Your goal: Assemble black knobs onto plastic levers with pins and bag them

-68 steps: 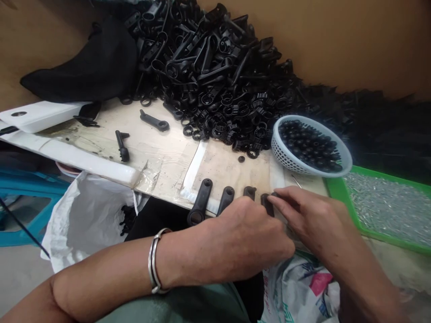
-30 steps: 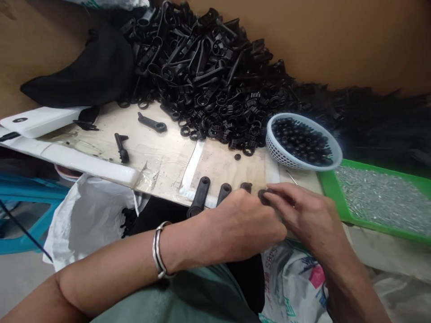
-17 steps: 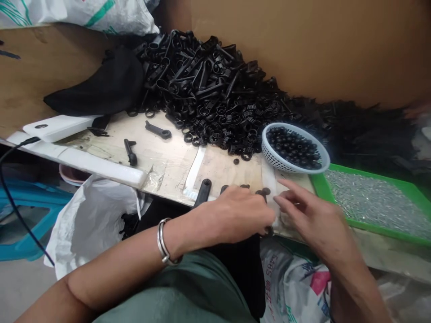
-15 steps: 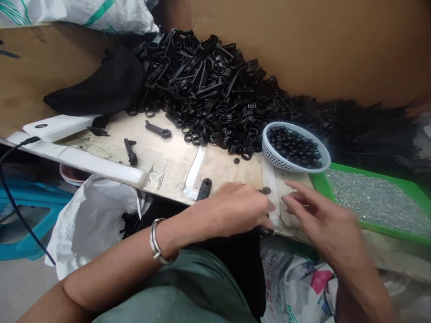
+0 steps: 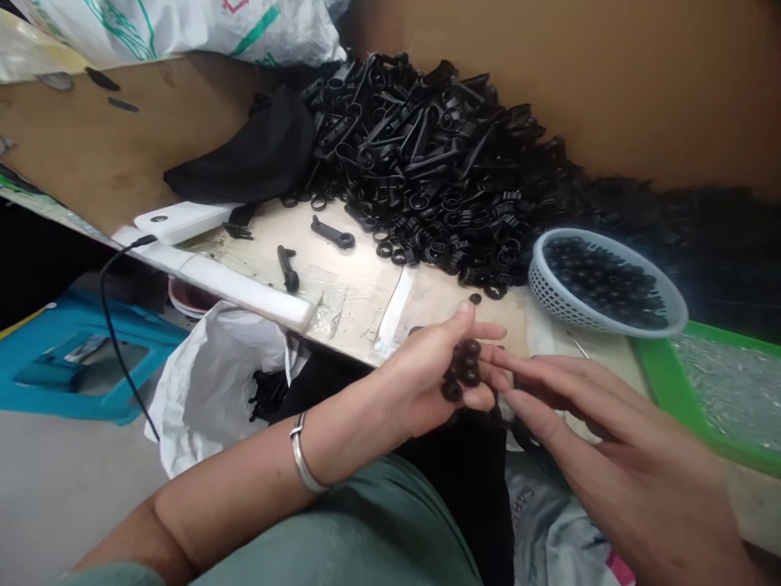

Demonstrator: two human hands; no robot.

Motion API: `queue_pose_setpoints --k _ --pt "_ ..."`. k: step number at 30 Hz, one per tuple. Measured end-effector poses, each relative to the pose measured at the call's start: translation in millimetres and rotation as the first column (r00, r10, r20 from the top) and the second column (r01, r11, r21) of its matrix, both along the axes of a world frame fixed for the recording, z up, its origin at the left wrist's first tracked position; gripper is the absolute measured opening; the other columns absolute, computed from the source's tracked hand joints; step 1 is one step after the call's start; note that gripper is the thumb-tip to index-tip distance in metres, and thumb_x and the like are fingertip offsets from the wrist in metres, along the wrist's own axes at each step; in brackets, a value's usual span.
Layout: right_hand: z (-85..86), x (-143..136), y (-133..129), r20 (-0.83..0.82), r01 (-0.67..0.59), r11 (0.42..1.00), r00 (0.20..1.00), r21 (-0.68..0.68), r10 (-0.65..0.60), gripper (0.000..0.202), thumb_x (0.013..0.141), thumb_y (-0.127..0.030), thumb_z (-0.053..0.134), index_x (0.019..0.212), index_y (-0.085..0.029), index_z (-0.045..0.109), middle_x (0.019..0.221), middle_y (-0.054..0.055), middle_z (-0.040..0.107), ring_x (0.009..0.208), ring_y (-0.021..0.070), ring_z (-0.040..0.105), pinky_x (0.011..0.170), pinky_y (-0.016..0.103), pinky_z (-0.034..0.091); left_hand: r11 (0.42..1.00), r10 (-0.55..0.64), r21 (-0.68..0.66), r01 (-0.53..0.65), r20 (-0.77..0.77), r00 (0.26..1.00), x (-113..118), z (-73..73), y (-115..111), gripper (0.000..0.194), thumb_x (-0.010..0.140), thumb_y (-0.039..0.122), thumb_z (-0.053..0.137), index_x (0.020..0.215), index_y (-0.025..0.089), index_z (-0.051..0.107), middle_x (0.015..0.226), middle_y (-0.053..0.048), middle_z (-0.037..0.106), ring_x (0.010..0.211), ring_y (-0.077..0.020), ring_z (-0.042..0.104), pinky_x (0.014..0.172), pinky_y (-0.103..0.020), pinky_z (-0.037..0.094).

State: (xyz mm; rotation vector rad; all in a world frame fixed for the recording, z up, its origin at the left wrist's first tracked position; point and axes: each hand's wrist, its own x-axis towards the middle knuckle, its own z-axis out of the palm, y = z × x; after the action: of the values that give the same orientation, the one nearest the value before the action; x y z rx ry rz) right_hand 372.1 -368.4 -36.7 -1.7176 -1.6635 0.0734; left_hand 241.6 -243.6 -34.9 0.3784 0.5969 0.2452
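My left hand [image 5: 442, 362] is turned palm up above the table's front edge, its fingers curled around several small round black knobs [image 5: 467, 366]. From the right, my right hand [image 5: 616, 439] reaches across so that its fingertips come up to the left fingers. Its index finger and thumb are apart, and I see nothing between them. Just beyond the left hand, one small black round piece [image 5: 475, 299] lies on the table. A pale blue plastic basket [image 5: 543, 289] filled with more black knobs [image 5: 604, 281] stands behind the right hand.
A large heap of black plastic parts [image 5: 415, 146] covers the table's back. Loose black arms [image 5: 333, 233] lie at left, near a white strip [image 5: 220, 281]. At right is a green tray [image 5: 656, 370] of small metal pins [image 5: 732, 391]. An open white sack [image 5: 195, 391] sits below.
My left hand has turned from palm down to palm up, showing the knobs in it. My right hand has come closer to its fingers. The view has shifted left.
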Motion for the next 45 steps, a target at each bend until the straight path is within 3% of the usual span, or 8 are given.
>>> queue_pose_setpoints --k 14,25,28,31,33,35,40,45 --pt "-10.4 -30.8 16.8 0.173 -0.108 0.993 0.98 0.036 0.1 0.01 0.098 -0.023 0.06 0.106 -0.019 0.066 0.111 0.008 0.06 0.1 0.0185 0.061 0.086 0.032 0.055 0.995 0.098 -0.018 -0.1 -0.074 0.992 -0.3 -4.3 -0.5 0.045 0.105 0.052 0.041 0.108 0.014 0.065 0.078 -0.002 0.056 0.069 -0.0119 0.056 0.071 -0.024 0.046" --pt "-3.5 -9.5 -3.6 -0.53 0.225 0.961 0.802 -0.161 -0.276 0.022 0.084 -0.039 0.078 0.104 -0.031 0.075 0.106 0.003 0.073 0.091 0.0187 0.07 0.078 0.025 0.061 0.935 0.205 0.295 -0.197 0.003 0.979 -6.4 -5.8 0.2 0.039 0.091 0.05 0.069 0.098 0.012 0.066 0.074 0.001 0.054 0.06 -0.0075 0.049 0.056 -0.02 0.04" --pt "-5.9 8.5 -5.9 -0.726 0.296 0.916 0.562 -0.271 -0.397 0.035 0.071 -0.043 0.088 0.1 -0.027 0.077 0.089 0.007 0.073 0.075 0.0174 0.067 0.066 0.023 0.059 0.701 0.143 0.709 -0.074 -0.038 0.989 -15.5 -12.1 -1.4 0.03 0.094 0.044 0.068 0.093 0.014 0.069 0.075 0.0 0.062 0.062 -0.0084 0.055 0.058 -0.02 0.042" --pt "-9.0 24.0 -2.4 -0.852 0.173 0.93 0.375 -0.323 -0.366 0.042 0.059 -0.044 0.093 0.092 -0.022 0.08 0.082 0.01 0.071 0.062 0.0135 0.06 0.054 0.022 0.054 0.062 0.044 0.991 0.12 -0.123 0.991 -23.4 -22.0 -8.0 0.018 0.098 0.031 0.064 0.091 0.015 0.07 0.085 -0.003 0.071 0.076 -0.0134 0.065 0.066 -0.024 0.046" --pt "-9.8 28.8 0.3 -0.874 0.127 0.928 0.311 -0.352 -0.374 0.042 0.058 -0.043 0.094 0.09 -0.02 0.08 0.084 0.012 0.07 0.06 0.0106 0.055 0.052 0.021 0.052 -0.412 0.027 0.883 0.223 -0.233 0.972 -25.8 -28.5 -14.2 0.012 0.098 0.022 0.061 0.091 0.015 0.068 0.082 -0.002 0.069 0.073 -0.0156 0.065 0.056 -0.027 0.039" --pt "-10.0 29.9 1.4 -0.88 0.111 0.924 0.283 -0.365 -0.382 0.043 0.056 -0.043 0.095 0.089 -0.019 0.08 0.084 0.011 0.07 0.059 0.0085 0.052 0.05 0.019 0.05 -0.689 0.078 0.672 0.272 -0.304 0.949 -25.9 -32.9 -19.9 0.01 0.098 0.016 0.058 0.091 0.015 0.065 0.08 -0.002 0.065 0.065 -0.0175 0.061 0.046 -0.031 0.026" --pt "-12.2 30.0 -4.0 -0.84 0.186 0.92 0.376 -0.345 -0.391 0.045 0.057 -0.047 0.093 0.091 -0.02 0.08 0.085 0.011 0.07 0.058 0.0097 0.049 0.045 0.021 0.043 -0.837 0.159 0.447 0.316 -0.353 0.922 -23.3 -28.6 -24.2 0.012 0.092 0.006 0.055 0.09 0.014 0.064 0.081 -0.004 0.061 0.056 -0.0191 0.056 0.041 -0.034 0.017" --pt "-16.3 36.4 -5.4 -0.237 0.411 0.9 0.869 -0.146 -0.435 0.033 0.08 -0.049 0.079 0.102 -0.025 0.08 0.082 0.004 0.072 0.058 0.0136 0.056 0.054 0.028 0.048 -0.85 0.138 0.429 0.305 -0.378 0.916 -23.2 -18.8 -21.9 0.015 0.085 0.001 0.055 0.088 0.012 0.065 0.079 -0.005 0.058 0.056 -0.0193 0.056 0.039 -0.033 0.021"
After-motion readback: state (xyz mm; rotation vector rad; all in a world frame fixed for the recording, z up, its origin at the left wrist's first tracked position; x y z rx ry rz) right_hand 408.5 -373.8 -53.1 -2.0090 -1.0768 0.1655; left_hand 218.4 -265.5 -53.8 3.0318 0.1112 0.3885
